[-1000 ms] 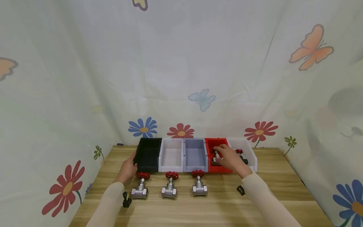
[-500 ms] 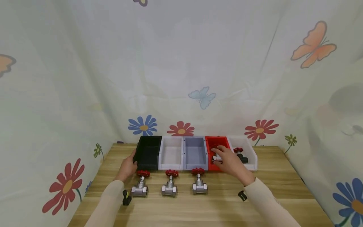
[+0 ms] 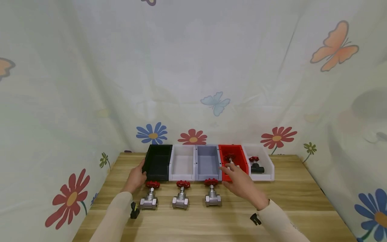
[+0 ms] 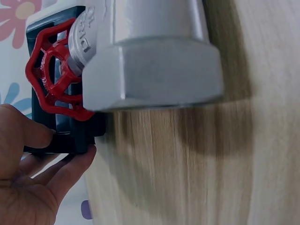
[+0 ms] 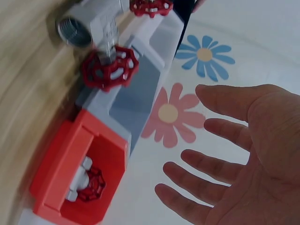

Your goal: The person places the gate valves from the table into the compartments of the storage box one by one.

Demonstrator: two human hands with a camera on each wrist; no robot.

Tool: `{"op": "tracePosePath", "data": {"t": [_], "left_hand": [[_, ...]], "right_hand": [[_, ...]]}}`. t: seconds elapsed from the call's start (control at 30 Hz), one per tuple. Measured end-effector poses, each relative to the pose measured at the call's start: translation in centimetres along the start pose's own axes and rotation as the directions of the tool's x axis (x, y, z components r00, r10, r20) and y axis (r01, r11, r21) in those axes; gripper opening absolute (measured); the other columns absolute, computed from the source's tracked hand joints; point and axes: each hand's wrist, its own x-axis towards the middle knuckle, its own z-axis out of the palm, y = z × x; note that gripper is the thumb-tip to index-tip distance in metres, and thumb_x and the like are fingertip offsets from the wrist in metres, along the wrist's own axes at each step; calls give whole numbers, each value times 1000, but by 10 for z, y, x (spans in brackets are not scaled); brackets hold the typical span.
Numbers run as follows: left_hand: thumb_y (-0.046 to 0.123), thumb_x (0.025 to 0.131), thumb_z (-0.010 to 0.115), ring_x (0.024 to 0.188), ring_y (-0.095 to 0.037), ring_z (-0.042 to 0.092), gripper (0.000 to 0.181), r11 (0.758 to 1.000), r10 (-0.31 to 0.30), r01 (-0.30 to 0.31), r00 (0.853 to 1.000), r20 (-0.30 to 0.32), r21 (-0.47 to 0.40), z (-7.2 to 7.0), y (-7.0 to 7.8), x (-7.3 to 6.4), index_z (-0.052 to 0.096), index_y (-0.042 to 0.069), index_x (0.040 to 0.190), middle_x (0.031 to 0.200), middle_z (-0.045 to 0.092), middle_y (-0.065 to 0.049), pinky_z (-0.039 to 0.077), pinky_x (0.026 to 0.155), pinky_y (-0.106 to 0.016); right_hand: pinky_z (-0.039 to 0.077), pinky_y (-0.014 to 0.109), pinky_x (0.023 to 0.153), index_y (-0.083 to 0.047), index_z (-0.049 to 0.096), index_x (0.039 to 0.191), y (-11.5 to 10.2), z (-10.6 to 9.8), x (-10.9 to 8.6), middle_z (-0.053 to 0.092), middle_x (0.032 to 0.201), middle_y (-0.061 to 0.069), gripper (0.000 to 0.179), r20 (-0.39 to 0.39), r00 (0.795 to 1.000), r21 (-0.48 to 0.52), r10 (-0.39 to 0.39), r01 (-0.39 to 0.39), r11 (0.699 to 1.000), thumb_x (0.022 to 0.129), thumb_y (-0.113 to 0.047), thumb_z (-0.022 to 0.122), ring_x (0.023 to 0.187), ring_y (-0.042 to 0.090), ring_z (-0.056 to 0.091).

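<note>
My left hand (image 3: 136, 178) holds the left side of the black bin (image 3: 158, 178); in the left wrist view its thumb (image 4: 35, 133) lies on the bin's edge, fingers underneath. My right hand (image 3: 239, 181) is empty, fingers spread, over the front of the red bin (image 5: 49, 187). Inside that bin lies a gate valve (image 5: 89, 185) with a red handwheel, partly hidden by the hand in the head view. Three more gate valves stand in a row before the bins: a left one (image 3: 149, 201), a middle one (image 3: 180, 201) and a right one (image 3: 213, 199).
Between the black and red bins are a white bin (image 3: 182, 177) and a grey bin (image 3: 207, 177). A second white bin (image 3: 269, 174) at the right end holds a red handwheel (image 3: 254, 158) and a black pipe fitting (image 3: 258, 168). Patterned curtains surround the wooden table (image 3: 193, 223).
My right hand has let go of the gate valve in the red bin and drawn back toward the front left, opening its fingers. My left hand stays on the black bin.
</note>
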Motion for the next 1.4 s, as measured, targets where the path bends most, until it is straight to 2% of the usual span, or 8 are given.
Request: {"op": "tracePosePath", "data": {"t": [0.07, 0.3, 0.47, 0.7, 0.83, 1.0, 1.2, 1.4], "left_hand": [[1, 89, 55, 67, -26, 52, 67, 1000, 0, 0, 1000, 7, 11, 0, 0, 0, 29, -6, 151, 92, 66, -34, 45, 67, -42], [1, 88, 56, 65, -24, 52, 69, 999, 8, -8, 1000, 8, 35, 1, -1, -1, 29, -7, 150, 80, 66, -26, 48, 67, -43], [2, 89, 54, 58, -21, 46, 69, 1000, 7, -8, 1000, 27, 30, 1, 0, 0, 27, -7, 151, 63, 58, -14, 43, 61, -37], [0, 86, 54, 62, -24, 49, 68, 999, 30, -30, 1000, -10, 17, -1, 5, -4, 30, -9, 149, 69, 61, -20, 47, 64, -42], [0, 85, 54, 58, -22, 46, 67, 998, 59, -58, 998, -35, 24, 1, 4, -5, 32, -11, 147, 63, 58, -16, 44, 59, -39], [1, 87, 53, 58, -22, 46, 69, 998, 37, -37, 999, -1, 45, 2, -1, -2, 28, -8, 150, 61, 57, -14, 42, 59, -38], [3, 88, 53, 57, -21, 46, 70, 997, 19, -20, 1000, 17, 69, 4, -5, 1, 26, -6, 152, 61, 55, -12, 42, 59, -37], [3, 89, 54, 57, -21, 47, 68, 997, 28, -29, 1000, 7, 66, 3, -2, -1, 28, -6, 151, 61, 56, -12, 44, 61, -39]], "right_hand": [[54, 44, 90, -19, 59, 136, -3, 5, -2, 56, 137, 10, 56, 12, 1000, 1, -1, 1, 1000, 84, -26, 77, 113, 27, 61], [52, 48, 95, -17, 60, 134, -12, 22, -6, 57, 135, 12, 53, 17, 999, 7, -34, 34, 999, 84, -25, 77, 117, 30, 60], [50, 51, 96, -16, 61, 133, -18, 31, -10, 57, 134, 12, 52, 31, 999, 44, -23, 21, 999, 84, -25, 77, 116, 32, 60], [52, 50, 92, -16, 61, 133, -23, 46, -15, 59, 130, 11, 51, 51, 998, 40, -36, 34, 999, 84, -23, 75, 113, 29, 60], [54, 48, 89, -14, 64, 129, -24, 53, -19, 62, 124, 10, 49, 24, 998, 27, -54, 53, 998, 82, -20, 77, 107, 27, 62], [53, 50, 89, -11, 65, 126, -21, 62, -24, 63, 123, 15, 49, -5, 997, 34, -82, 82, 996, 79, -16, 79, 107, 32, 63], [53, 50, 87, -12, 65, 124, -15, 77, -30, 64, 121, 14, 50, -36, 991, 19, -126, 127, 992, 78, -18, 80, 109, 32, 62], [52, 53, 86, -15, 65, 126, -16, 82, -33, 62, 126, 18, 51, 0, 994, -4, -109, 109, 994, 77, -18, 80, 110, 36, 62]]}}
